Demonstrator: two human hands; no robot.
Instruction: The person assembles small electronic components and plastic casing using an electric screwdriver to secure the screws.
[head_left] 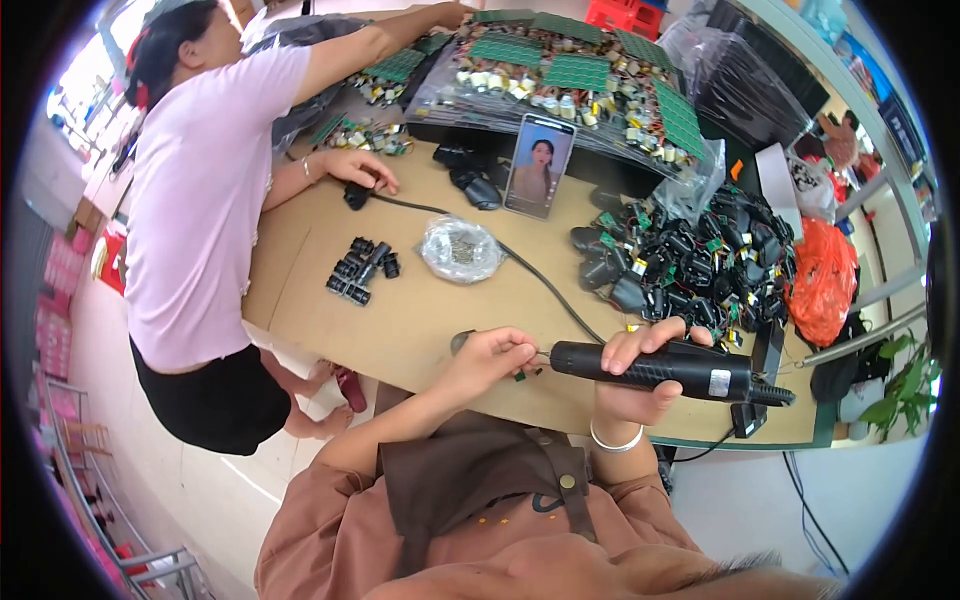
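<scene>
In my right hand [624,404] lies a black electric screwdriver [705,376], held level with its bit toward the left. The fingers wrap over its top and the thumb sits below. My left hand [490,360] is pinched at the thin metal bit [543,353]; whatever is between its fingertips is too small to make out. A dark rounded piece [461,342] shows partly behind the left hand. Farther off on the table, a clear plastic bag [460,249] holds many small screws.
Small black parts [362,270] lie left of the bag. A phone [540,165] stands upright behind it. At right is a heap of black housings with wires [700,260]. Green circuit boards [575,72] fill the far bin. A co-worker [205,200] reaches across from the left. A cable [550,285] crosses the table.
</scene>
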